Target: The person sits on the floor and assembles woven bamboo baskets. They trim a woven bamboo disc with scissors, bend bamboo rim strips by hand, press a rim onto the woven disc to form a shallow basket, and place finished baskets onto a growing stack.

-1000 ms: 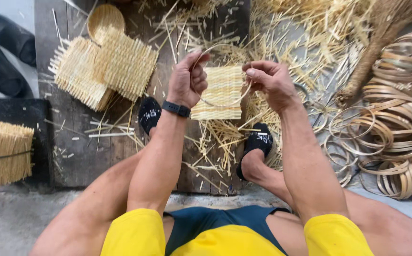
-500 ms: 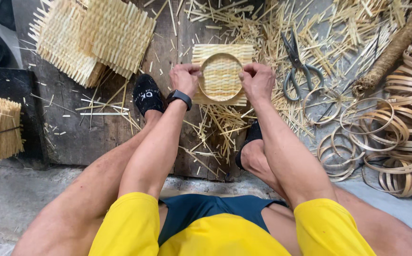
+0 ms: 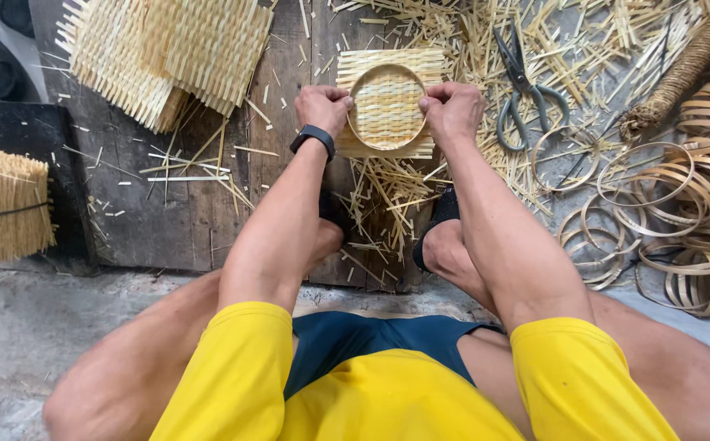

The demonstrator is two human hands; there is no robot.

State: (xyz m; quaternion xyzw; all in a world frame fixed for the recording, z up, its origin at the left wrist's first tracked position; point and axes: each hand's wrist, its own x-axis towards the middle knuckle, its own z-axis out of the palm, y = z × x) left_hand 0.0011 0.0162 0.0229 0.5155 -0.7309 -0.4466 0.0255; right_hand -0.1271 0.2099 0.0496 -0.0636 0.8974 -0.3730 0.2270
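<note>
The woven bamboo mat (image 3: 385, 102), which a second earlier had been held up in the air between the two hands with a loose strip curling beside it, now lay flat on the dark wooden board (image 3: 208, 204). A round bamboo hoop (image 3: 387, 107) sat on top of it, pressed against the weave. The hoop had already been on the mat half a second before, so the change since then was slight: both hands settled lower and tighter.

The left hand (image 3: 322, 108) was curled with its fingers together on the left rim of the hoop, and the right hand (image 3: 453, 110) gripped the right rim the same way. The work seemed to have moved from handling the mat to fitting the ring onto it.

Scissors (image 3: 522, 86) lay just to the right among loose splints, with more hoops (image 3: 682, 212) farther right and a stack of finished mats (image 3: 175, 57) at the far left.
</note>
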